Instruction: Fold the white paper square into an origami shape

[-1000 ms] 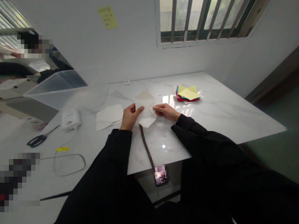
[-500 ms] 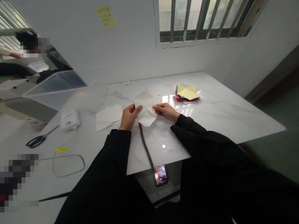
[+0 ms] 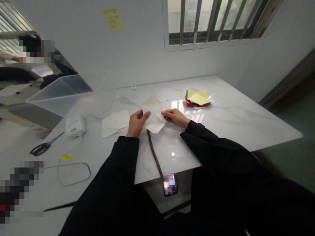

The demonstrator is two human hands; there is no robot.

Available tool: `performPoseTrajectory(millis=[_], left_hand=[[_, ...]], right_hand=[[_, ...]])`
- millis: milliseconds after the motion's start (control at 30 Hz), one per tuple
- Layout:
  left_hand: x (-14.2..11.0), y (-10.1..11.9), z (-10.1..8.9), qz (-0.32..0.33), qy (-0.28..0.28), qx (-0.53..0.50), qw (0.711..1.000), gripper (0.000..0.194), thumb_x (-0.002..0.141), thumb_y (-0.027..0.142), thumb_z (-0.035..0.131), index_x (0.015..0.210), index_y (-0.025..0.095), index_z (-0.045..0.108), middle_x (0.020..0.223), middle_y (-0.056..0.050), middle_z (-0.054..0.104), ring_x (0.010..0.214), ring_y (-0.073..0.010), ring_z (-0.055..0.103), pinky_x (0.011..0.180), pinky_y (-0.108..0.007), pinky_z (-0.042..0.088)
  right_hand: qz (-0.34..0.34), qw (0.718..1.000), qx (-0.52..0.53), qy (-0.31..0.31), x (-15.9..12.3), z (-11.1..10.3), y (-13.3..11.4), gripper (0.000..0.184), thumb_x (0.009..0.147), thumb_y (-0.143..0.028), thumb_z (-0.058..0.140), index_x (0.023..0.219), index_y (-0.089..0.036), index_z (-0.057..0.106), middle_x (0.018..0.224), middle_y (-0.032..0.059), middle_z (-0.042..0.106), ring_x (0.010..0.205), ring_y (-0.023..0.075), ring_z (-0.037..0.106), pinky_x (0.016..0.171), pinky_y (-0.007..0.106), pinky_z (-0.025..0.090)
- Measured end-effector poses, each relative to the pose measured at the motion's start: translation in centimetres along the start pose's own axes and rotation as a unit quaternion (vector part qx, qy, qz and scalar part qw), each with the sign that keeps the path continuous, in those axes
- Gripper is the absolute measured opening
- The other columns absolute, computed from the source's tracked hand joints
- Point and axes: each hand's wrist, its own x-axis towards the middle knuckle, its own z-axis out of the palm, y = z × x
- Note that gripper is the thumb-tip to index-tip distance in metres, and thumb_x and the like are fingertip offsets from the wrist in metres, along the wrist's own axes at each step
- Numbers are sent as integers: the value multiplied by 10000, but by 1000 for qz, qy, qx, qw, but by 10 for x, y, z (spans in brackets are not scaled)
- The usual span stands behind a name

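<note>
1. Two hands work one folded cream paper (image 3: 154,113) above the middle of the white marble table (image 3: 233,121): the left hand (image 3: 136,123) pinches its left edge, the right hand (image 3: 175,117) its right edge, fingers closed on it.
2. One small stack of cream sheets (image 3: 115,123) lies just left of the left hand.
3. One pile of coloured paper (image 3: 199,98), yellow on top, sits well to the right.
4. One pair of scissors (image 3: 41,147), one white device (image 3: 75,125), one clear bin (image 3: 61,95).
5. One yellow note (image 3: 113,19) on the wall; its writing is too small to read.

craft rm/office | marble table (image 3: 228,121) | coloured paper stack (image 3: 199,98) | scissors (image 3: 42,147) | barred window (image 3: 211,19)
</note>
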Motion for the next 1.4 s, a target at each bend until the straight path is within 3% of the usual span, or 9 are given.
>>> performPoseTrajectory(millis=[167,500,733,1067,1400], left_hand=[[0,2,0,-9,-10,-4,1000,606,668,605,881,1063,166,745,938,-79,779,920,-264,723,801,-355,588],[-3,5,0,-27,-22,7,999,514,708,596,852,945,157,729,884,-64,736,784,-197,678,705,-301,568],[0,0,-3,-19,-16,24,999,423,721,561,852,837,176,721,811,-43,709,722,-181,647,684,-299,551],[-2,2,-1,-13,-18,31,999,424,687,539,885,869,176,764,862,-71,776,760,-231,696,695,-345,579],[-5,7,0,-6,-39,34,999,609,604,634,932,925,141,777,957,-127,807,876,-277,729,818,-394,594]], right_hand=[[15,1000,14,21,2,0,1,576,620,-686,877,725,-168,649,668,-20,548,631,106,469,622,270,398],[3,997,60,41,3,-2,2,560,650,-638,894,673,-183,568,661,-44,468,631,94,407,603,260,343],[11,998,51,33,1,-1,1,567,651,-672,888,715,-182,609,676,-35,495,638,103,430,613,265,380],[2,1000,4,20,3,-3,6,566,650,-693,865,751,-165,685,669,-23,548,630,107,454,615,270,369],[-43,996,-79,11,2,-6,8,496,762,-629,824,706,-166,653,630,-38,501,596,97,412,574,264,282]])
